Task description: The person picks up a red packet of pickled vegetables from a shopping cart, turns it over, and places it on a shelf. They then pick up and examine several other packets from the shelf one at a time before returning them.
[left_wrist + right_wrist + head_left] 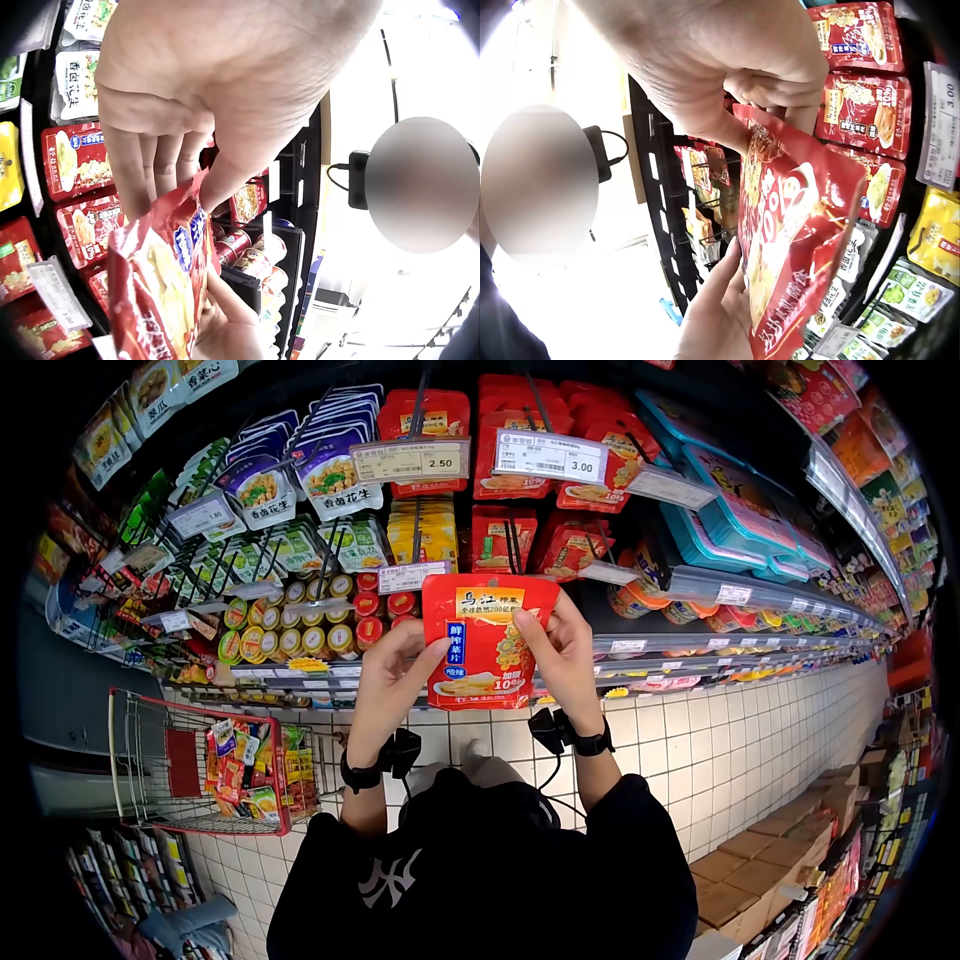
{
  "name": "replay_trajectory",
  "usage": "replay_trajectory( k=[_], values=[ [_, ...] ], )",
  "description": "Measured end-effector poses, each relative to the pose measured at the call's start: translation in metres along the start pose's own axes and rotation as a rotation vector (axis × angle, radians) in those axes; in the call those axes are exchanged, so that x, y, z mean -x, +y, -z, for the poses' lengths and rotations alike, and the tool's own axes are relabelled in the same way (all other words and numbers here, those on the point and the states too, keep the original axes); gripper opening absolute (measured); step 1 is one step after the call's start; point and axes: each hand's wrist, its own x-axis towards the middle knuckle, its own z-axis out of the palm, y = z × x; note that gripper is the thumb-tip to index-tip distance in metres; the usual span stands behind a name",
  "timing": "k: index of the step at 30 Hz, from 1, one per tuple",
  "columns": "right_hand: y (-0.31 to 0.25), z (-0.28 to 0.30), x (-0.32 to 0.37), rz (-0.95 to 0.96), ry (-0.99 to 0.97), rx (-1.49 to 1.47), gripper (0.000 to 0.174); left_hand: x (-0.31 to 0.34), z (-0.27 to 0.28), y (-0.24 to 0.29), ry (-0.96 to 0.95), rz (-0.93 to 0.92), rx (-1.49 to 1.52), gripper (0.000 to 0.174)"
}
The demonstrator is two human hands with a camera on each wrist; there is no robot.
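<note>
A red foil food pouch (478, 645) with yellow and blue printing is held upright, front toward the head camera, before the store shelves. My left hand (398, 672) grips its left edge, thumb on the front and fingers behind. On the other edge my right hand (562, 658) pinches it the same way, thumb near the top right. The left wrist view shows the pouch (161, 281) between thumb and fingers of the left hand (217, 97). In the right wrist view the right hand (727, 75) holds the pouch (795, 232) by its upper edge.
Hooks carry more red pouches (425, 435), purple packets (335, 465) and yellow packets (422, 532), with price tags (550, 455) in front. Lidded jars (290, 618) stand below. A shopping cart (280, 775) with packets stands at left, cardboard boxes (745, 870) at lower right.
</note>
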Motion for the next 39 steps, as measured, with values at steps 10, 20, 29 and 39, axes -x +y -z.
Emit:
replay_trajectory(
  k=[10,20,29,39],
  values=[
    [-0.016,-0.015,0.03,0.017,0.013,0.049,0.026,0.005,-0.01,0.021,-0.056,-0.084,0.005,0.024],
    [-0.007,-0.024,0.078,0.049,0.123,0.051,0.028,0.032,-0.015,0.013,-0.135,-0.04,0.055,0.021],
    [-0.017,-0.011,0.099,0.075,0.189,0.032,0.026,0.033,-0.034,0.017,-0.274,-0.049,0.06,0.021],
    [-0.031,0.061,0.047,0.134,0.211,0.042,0.023,-0.04,-0.11,0.006,-0.208,0.034,0.08,0.022]
  ],
)
